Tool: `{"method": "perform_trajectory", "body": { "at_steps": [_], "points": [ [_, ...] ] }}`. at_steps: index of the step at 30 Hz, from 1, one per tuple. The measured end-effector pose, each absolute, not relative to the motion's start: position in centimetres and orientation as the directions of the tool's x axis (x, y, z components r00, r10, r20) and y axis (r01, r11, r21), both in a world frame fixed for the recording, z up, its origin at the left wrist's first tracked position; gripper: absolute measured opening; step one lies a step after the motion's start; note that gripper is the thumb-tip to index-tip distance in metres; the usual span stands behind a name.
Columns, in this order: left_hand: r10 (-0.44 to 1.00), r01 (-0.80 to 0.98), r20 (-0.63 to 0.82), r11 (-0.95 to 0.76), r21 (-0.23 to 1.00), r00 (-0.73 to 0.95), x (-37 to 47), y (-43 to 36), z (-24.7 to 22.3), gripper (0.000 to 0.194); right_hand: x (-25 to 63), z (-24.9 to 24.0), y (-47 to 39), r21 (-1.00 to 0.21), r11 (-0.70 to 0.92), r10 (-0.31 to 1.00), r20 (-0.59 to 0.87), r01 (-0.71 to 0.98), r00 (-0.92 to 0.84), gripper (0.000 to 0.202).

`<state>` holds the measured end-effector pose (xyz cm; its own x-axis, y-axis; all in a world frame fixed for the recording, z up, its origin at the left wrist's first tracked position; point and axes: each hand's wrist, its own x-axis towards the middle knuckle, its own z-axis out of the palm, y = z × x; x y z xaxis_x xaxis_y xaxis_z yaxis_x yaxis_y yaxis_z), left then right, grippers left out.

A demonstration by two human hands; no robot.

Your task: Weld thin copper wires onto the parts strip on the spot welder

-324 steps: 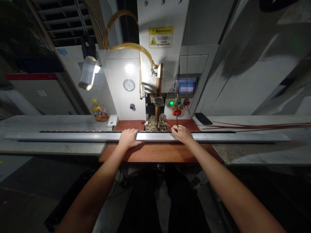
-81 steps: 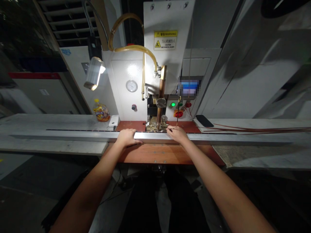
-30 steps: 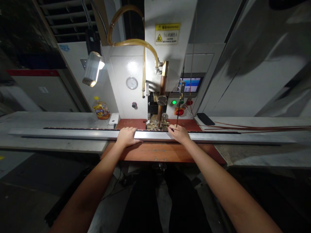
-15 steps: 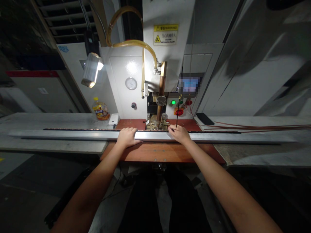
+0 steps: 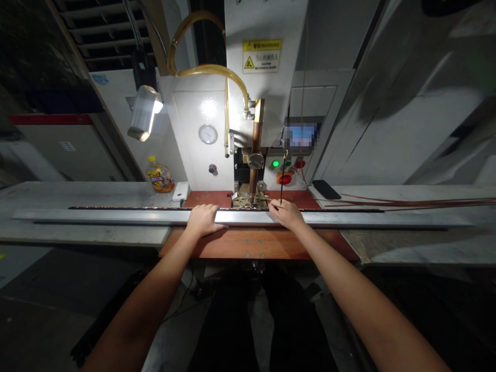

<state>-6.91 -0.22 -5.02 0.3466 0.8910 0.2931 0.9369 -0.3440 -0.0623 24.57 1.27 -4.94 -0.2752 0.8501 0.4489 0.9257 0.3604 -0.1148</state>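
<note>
Head cam: bar (image 5: pixel 248 218) lies lengthwise on table (image 5: pixel 89 194), midway btwn front & back edges; L hand (image 5: pixel 203 218) clasps it, thumb in front; R hand (image 5: pixel 287 213), fingers pinched narrow nr rod (image 5: pixel 283 178), can't tell if gripping it

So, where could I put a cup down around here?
Bare room: the left worktop, left of the bottle and behind the silver bar; the right worktop, in front of the bar. Crowded: between left hand and right hand, below the copper-colored column, and around the phone.
</note>
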Motion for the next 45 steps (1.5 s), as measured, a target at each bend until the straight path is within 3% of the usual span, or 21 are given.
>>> {"method": "perform_trajectory", "body": {
  "at_steps": [45],
  "points": [
    [0.883, 0.933, 0.304, -0.355, -0.064, 0.357, -5.1, -0.4, -5.0, 0.069, 26.5, -5.7, 1.5, -0.136, 0.4, 0.8, 0.535, 0.907, -0.272, 0.028]
  ]
}}
